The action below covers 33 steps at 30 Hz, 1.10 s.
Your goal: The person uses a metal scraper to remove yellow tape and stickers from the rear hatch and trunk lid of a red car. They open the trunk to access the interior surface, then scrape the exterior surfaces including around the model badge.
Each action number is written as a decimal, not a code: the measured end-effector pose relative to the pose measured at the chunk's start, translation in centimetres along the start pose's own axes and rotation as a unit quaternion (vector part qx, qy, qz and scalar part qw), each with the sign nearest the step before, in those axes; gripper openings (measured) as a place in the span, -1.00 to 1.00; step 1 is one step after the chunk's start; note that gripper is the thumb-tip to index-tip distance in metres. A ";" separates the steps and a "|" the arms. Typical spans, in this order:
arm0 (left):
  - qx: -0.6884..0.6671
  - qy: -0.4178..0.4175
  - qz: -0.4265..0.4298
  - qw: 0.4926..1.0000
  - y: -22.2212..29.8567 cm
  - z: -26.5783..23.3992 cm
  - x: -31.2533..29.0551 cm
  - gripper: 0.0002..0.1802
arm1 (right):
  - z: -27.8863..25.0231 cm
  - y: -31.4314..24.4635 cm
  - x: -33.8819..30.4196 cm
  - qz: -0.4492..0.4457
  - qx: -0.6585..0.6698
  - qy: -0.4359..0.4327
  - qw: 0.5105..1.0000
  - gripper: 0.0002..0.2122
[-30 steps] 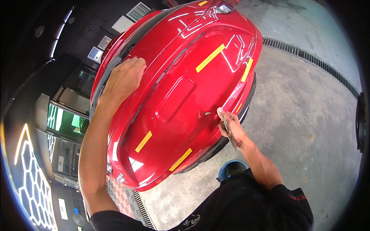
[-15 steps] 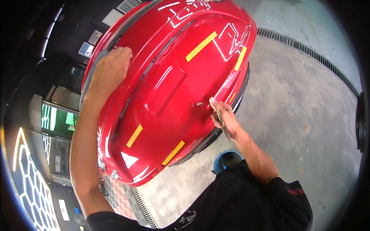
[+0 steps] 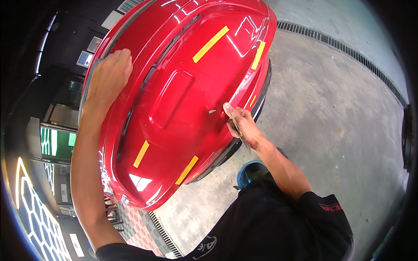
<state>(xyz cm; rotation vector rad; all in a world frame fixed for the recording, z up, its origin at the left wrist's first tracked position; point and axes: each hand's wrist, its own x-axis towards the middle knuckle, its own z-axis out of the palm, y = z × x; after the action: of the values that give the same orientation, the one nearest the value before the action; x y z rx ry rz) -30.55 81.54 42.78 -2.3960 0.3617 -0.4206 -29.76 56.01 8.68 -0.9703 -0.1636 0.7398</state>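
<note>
A glossy red car panel (image 3: 196,91) with a shallow raised rectangle fills the middle, marked with several yellow tape strips (image 3: 210,44). Over the panel's far left side reaches my left hand (image 3: 111,74), its fingers curled down against the surface; whatever lies under them is hidden. My right hand (image 3: 244,124) is at the panel's near right edge, its thumb up by the rim. Between its thumb and fingers it grips a thin flat piece (image 3: 239,130), seen nearly edge-on, so its kind is unclear. A small pale spot (image 3: 212,111) lies on the panel left of that thumb.
A blue bucket (image 3: 242,175) stands on the concrete floor (image 3: 313,122) near my body. A drain grate (image 3: 348,50) runs along the far right, another (image 3: 163,232) beside pink and grey tiles (image 3: 137,224). Dark walls with framed pictures and hexagon lights line the left.
The whole scene has shifted a little left and up in the view. Both hands keep about the same places on the car panel.
</note>
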 end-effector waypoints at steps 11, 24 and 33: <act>-0.072 0.009 0.024 0.997 -0.2 -0.9 0.0 -0.84 | -0.7 1.2 0.8 -0.002 0.010 0.004 1.000 -0.37; -0.073 0.022 0.007 0.997 -0.2 -0.5 -0.1 -0.84 | 0.5 -0.7 -0.3 0.003 0.017 0.017 1.000 -0.44; -0.138 0.033 -0.017 0.990 -0.3 -0.9 -0.3 -0.85 | -0.2 0.0 0.1 0.002 0.003 -0.004 1.000 -0.38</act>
<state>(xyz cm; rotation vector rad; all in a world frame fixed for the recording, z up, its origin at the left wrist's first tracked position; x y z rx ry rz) -31.10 81.32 43.59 -2.6645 0.4326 -0.4927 -29.61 55.95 8.59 -0.9615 -0.1665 0.7478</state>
